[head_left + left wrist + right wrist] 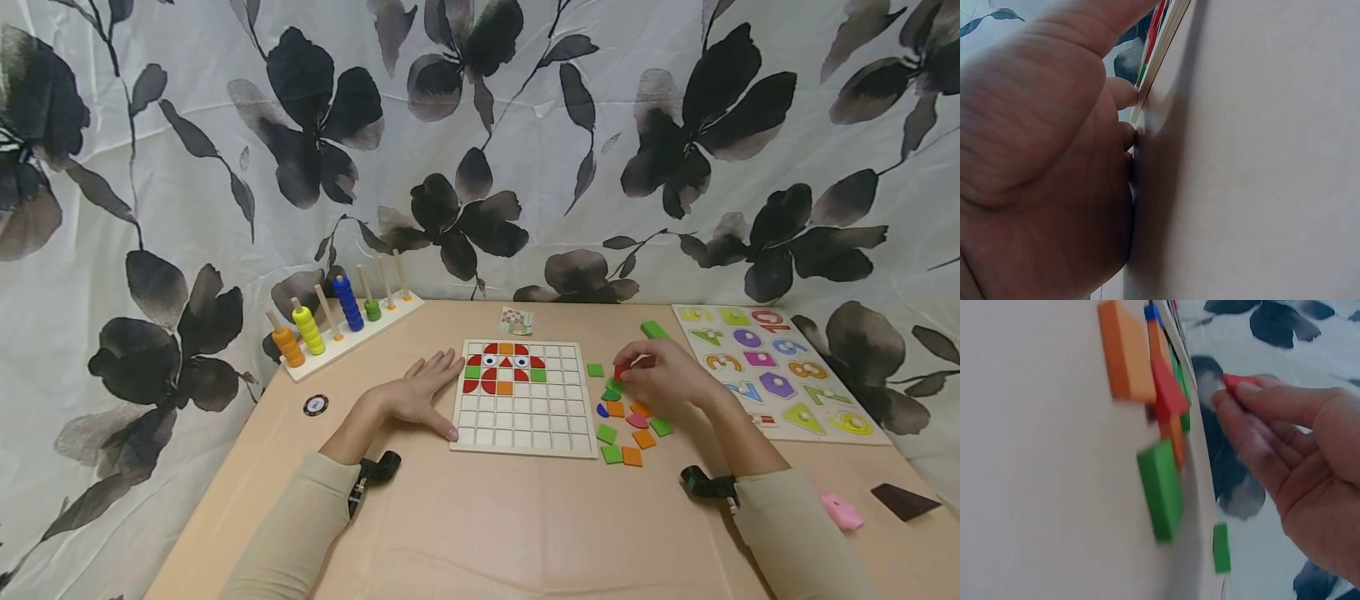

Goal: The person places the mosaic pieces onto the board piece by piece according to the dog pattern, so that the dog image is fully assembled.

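A white grid board (525,429) lies at the middle of the table, its upper left squares filled with red, green, orange and eye-patterned tiles. My left hand (416,396) rests along the board's left edge with fingers spread and thumb at the lower left corner; the left wrist view shows its palm beside that edge. Over the loose tiles right of the board, my right hand (663,373) pinches a red tile (1239,381) between thumb and fingertips. Below it lie green, orange, red and blue tiles, among them an orange square tile (632,457) and a green square tile (611,454).
A peg stacker (352,337) with coloured rings stands back left, near a round black-and-white chip (316,405). Behind the board lies a small picture card (517,321). A number-and-shape puzzle board (780,375) is at right, with a pink object (842,511) and a dark wedge (905,502) nearer.
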{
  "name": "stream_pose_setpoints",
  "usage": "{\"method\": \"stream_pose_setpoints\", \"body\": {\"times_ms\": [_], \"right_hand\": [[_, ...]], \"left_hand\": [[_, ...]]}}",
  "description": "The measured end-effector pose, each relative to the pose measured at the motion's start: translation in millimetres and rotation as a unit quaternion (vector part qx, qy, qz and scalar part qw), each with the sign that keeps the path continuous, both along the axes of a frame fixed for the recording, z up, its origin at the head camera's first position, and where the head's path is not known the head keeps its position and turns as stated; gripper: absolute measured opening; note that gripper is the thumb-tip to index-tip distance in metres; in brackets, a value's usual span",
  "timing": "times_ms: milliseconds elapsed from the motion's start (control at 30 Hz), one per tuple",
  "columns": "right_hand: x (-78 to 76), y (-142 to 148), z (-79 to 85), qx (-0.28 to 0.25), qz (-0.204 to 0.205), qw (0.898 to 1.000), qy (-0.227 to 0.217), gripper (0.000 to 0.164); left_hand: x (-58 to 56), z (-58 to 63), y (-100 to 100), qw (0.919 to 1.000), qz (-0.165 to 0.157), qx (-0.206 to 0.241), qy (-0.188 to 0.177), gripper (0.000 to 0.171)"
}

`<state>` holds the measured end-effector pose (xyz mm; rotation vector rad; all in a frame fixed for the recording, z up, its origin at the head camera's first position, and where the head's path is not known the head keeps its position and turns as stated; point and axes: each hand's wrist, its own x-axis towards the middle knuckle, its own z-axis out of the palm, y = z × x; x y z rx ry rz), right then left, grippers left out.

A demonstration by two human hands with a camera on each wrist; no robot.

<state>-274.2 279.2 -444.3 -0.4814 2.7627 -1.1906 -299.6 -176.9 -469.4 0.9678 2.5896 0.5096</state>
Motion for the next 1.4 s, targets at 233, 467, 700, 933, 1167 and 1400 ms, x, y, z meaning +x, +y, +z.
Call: {"method": "stream_pose_setpoints", "body": {"times_ms": [233,467,700,933,1167,1400], "right_hand": [[-10.3,-43.8,13.0,-0.025,0.042,0.998,0.044,0.020],[-24.1,-106.8,19.3,0.025,0.135,0.990,0.028,0.025],[-32.2,-142.9,6.7,0.081,0.194,0.977,0.035,0.023],[-35.1,-148.5,-0.5,0.109,0.192,0.974,0.044,0.020],[-36.9,-148.8,-3.3,0.131,0.214,0.966,0.062,0.018],[-35.8,-150.4,-4.0,0.129,0.229,0.962,0.080,0.017]], "left_hand": [[-0.6,1.1,0.6,1.0000,0.000,0.000,0.001,0.128],[-0.5,0.6,0.8,0.9999,-0.005,-0.009,0.005,0.128],[0.3,0.8,0.6,0.9999,-0.004,-0.008,0.007,0.128],[0.6,1.5,-0.5,0.9999,-0.003,-0.006,0.007,0.129],[0.0,0.2,-1.5,1.0000,-0.003,-0.006,0.005,0.129],[-0.1,0.9,-1.7,0.9999,-0.005,-0.008,0.005,0.129]]}}
